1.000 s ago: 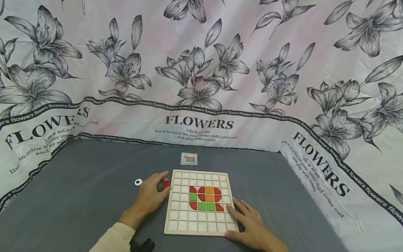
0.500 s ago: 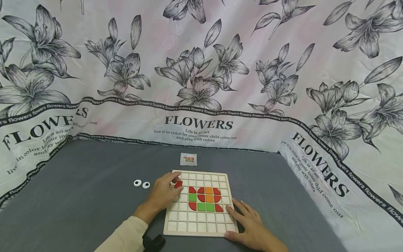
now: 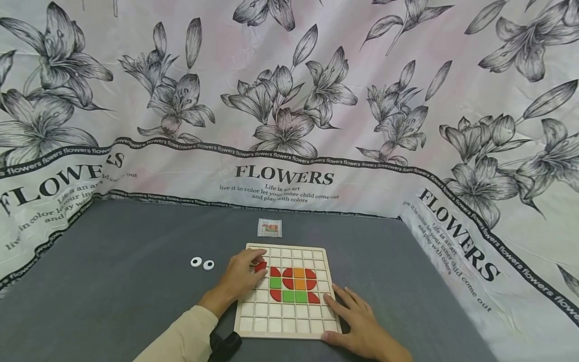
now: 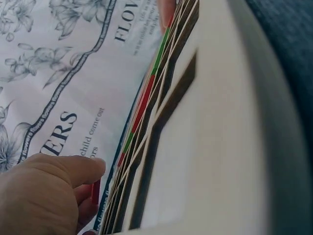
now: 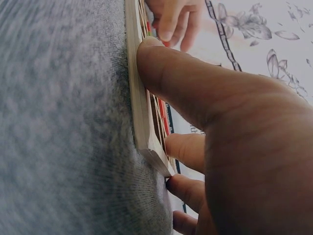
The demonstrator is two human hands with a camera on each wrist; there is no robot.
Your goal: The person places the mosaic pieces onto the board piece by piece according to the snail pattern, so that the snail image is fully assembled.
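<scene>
My left hand point(image 3: 238, 276) pinches a red tile point(image 3: 260, 267) between thumb and fingers over the left side of a wooden grid board point(image 3: 254, 324). In the left wrist view the tile point(image 4: 96, 192) stands on edge under the thumb, partly covered by the fingers. Red, green and orange tiles point(image 3: 295, 296) fill a block of squares in the board's middle, just right of that hand. My right hand point(image 3: 362, 324) rests spread at the board's near right corner. In the right wrist view its thumb point(image 5: 171, 73) lies on the pale rim, with other fingertips touching the side.
Two white discs with black dots, a left one point(image 3: 196, 262) and a right one point(image 3: 208, 264), lie on the grey cloth left of the board. Behind the board is a small printed card point(image 3: 269, 228). A flower-printed curtain point(image 3: 285, 186) closes off the back and sides.
My left hand has moved right with the red tile, from beside the board to over its left squares, uncovering the second white disc. The right hand stays put.
</scene>
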